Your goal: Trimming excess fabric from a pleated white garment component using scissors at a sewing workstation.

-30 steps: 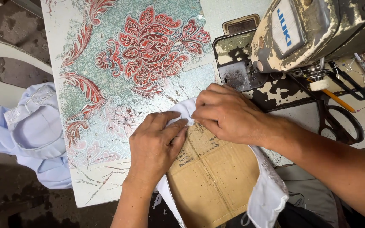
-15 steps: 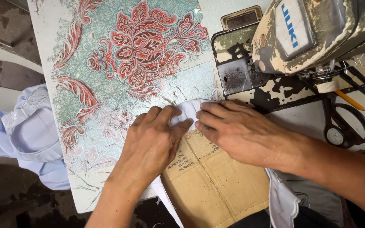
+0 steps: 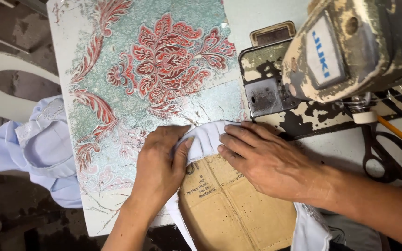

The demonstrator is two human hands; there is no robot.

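Note:
My left hand point(image 3: 160, 166) and my right hand point(image 3: 267, 160) lie flat, side by side, pressing a piece of white fabric point(image 3: 204, 138) down on the sewing table point(image 3: 112, 60). The cloth is folded around the edge of a brown cardboard pattern point(image 3: 233, 204) that lies under my hands and runs toward me. My left thumb and my right fingertips pinch the fold at its top. The worn sewing machine point(image 3: 350, 51) stands just right of my hands, its metal plate point(image 3: 264, 95) close above the fabric.
The tabletop carries a red and teal flower pattern point(image 3: 168, 60). Black scissors point(image 3: 387, 153) and a yellow pencil point(image 3: 393, 128) lie to the right of the machine. A pile of pale blue garments point(image 3: 38, 148) rests on a white plastic chair point(image 3: 5, 93) at the left.
Both hands have slid with the fabric and cardboard toward the machine. They went from pinching the fold to pressing flat on it.

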